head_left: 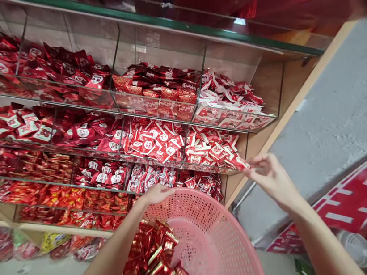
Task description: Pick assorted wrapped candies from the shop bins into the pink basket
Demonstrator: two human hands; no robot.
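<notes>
My left hand (157, 194) is closed on the far rim of a round pink plastic basket (226, 222) with holes in its wall. Red and gold wrapped candies (160, 271) lie in the left part of the basket. To the right, my right hand (272, 177) pinches the end of a small red and white candy packet (239, 162) between thumb and fingers. That packet is at the front right corner of a shelf compartment, beside a heap of similar red and white packets (212, 147).
A tiered shelf with clear dividers and glass edges (167, 15) holds many red packets (76, 70). Its wooden side panel (303, 94) stands near my right hand, before a grey wall (339, 90). Bagged goods (53, 241) lie on the floor at left.
</notes>
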